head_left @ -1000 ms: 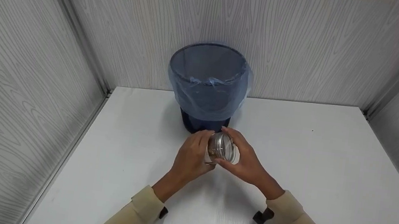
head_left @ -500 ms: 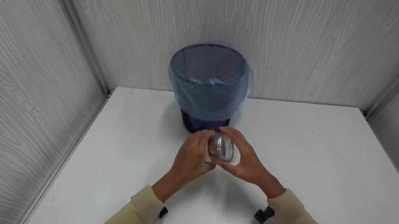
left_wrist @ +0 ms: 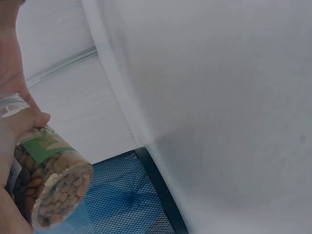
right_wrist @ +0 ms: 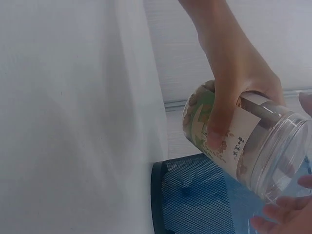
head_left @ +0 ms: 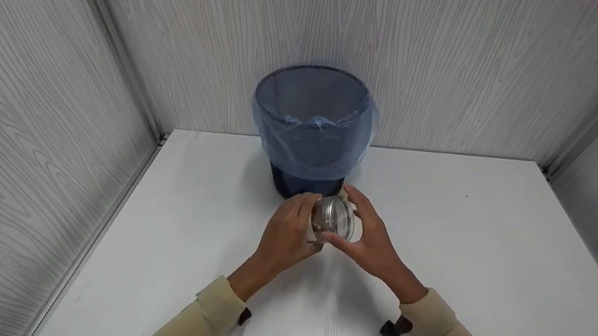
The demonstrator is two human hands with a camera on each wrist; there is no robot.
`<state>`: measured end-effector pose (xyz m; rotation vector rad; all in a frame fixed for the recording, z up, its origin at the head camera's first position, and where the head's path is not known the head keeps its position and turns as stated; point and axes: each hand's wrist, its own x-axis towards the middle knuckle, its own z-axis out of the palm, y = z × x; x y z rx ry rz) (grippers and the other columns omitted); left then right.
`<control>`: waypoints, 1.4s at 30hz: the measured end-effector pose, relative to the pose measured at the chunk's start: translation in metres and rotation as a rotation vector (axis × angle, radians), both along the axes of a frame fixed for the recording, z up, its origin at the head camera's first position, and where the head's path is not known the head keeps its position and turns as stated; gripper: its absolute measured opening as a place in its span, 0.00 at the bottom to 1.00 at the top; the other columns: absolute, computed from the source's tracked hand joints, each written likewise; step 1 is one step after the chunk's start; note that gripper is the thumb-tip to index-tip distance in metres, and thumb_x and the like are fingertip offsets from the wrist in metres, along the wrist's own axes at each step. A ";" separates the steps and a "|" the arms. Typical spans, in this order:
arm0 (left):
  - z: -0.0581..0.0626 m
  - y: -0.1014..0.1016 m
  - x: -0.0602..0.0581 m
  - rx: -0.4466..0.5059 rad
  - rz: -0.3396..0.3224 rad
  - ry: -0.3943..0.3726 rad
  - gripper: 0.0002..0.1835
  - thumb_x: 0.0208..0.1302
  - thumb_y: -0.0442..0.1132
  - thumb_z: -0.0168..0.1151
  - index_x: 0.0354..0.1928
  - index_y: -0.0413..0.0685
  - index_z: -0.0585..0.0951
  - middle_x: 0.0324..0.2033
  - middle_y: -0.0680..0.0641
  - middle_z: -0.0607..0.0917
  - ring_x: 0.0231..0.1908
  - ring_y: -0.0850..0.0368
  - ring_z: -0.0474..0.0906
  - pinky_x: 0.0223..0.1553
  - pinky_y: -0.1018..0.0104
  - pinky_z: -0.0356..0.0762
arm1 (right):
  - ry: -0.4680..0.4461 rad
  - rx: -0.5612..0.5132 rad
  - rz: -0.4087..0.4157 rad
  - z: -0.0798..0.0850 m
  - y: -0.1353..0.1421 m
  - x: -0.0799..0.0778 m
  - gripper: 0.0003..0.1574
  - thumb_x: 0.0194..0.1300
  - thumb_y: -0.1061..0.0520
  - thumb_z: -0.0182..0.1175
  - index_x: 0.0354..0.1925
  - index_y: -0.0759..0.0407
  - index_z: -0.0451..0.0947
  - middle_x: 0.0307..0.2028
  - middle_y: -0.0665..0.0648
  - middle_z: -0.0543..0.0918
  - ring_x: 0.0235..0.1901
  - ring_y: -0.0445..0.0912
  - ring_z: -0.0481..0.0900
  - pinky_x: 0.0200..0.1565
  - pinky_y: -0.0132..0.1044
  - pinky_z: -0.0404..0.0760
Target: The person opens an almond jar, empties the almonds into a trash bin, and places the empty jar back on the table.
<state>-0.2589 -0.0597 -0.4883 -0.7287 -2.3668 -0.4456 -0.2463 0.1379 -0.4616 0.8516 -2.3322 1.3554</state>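
A clear plastic jar (left_wrist: 51, 173) of almonds, with a green and white label (right_wrist: 229, 139), is tilted above the table. My left hand (head_left: 286, 232) grips the jar around its body, with the thumb (right_wrist: 219, 122) across the label. At the other end is a clear, ridged lid (right_wrist: 287, 151), seen end-on in the head view. Around that lid my right hand (head_left: 375, 246) is spread loosely. Its thumb lies at the lid's near edge, while the index finger stands off from the far side. In the right wrist view only its fingertips (right_wrist: 278, 209) show.
Just behind the hands stands a dark blue mesh bin (head_left: 305, 186) with a translucent blue bag (head_left: 312, 152) folded over its rim. The white table (head_left: 203, 202) is enclosed by grey wood-grain panels (head_left: 191, 23) at the back and sides.
The right hand's fingers have loosened and spread from the lid, the index finger lifting away. My left hand and the jar stay almost where they were.
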 end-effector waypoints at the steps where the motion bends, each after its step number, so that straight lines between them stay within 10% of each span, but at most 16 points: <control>1: 0.000 0.000 0.000 -0.004 0.004 0.000 0.48 0.39 0.54 0.75 0.63 0.45 0.65 0.57 0.49 0.72 0.59 0.57 0.66 0.64 0.67 0.58 | -0.017 -0.002 -0.010 -0.002 0.000 -0.001 0.56 0.53 0.47 0.70 0.72 0.54 0.52 0.69 0.56 0.59 0.65 0.51 0.62 0.56 0.55 0.70; 23: -0.004 -0.001 0.000 -0.020 0.012 0.001 0.46 0.40 0.53 0.74 0.63 0.46 0.65 0.56 0.50 0.72 0.58 0.58 0.66 0.64 0.67 0.59 | 0.043 0.014 0.020 -0.005 -0.002 -0.004 0.48 0.55 0.46 0.68 0.69 0.48 0.58 0.64 0.49 0.66 0.62 0.42 0.65 0.51 0.50 0.76; 32: -0.004 -0.002 0.002 -0.023 0.001 -0.010 0.46 0.41 0.53 0.74 0.63 0.45 0.65 0.56 0.50 0.72 0.58 0.58 0.66 0.64 0.68 0.58 | 0.127 -0.022 0.138 0.016 -0.005 0.009 0.47 0.50 0.62 0.71 0.65 0.69 0.61 0.62 0.68 0.67 0.60 0.58 0.68 0.48 0.58 0.75; 42: -0.002 -0.002 0.003 -0.018 -0.001 -0.002 0.48 0.38 0.53 0.75 0.63 0.45 0.65 0.56 0.49 0.72 0.58 0.57 0.67 0.64 0.67 0.59 | 0.194 -0.001 0.177 0.025 -0.003 0.012 0.46 0.48 0.65 0.71 0.64 0.71 0.63 0.63 0.65 0.66 0.62 0.60 0.64 0.62 0.43 0.65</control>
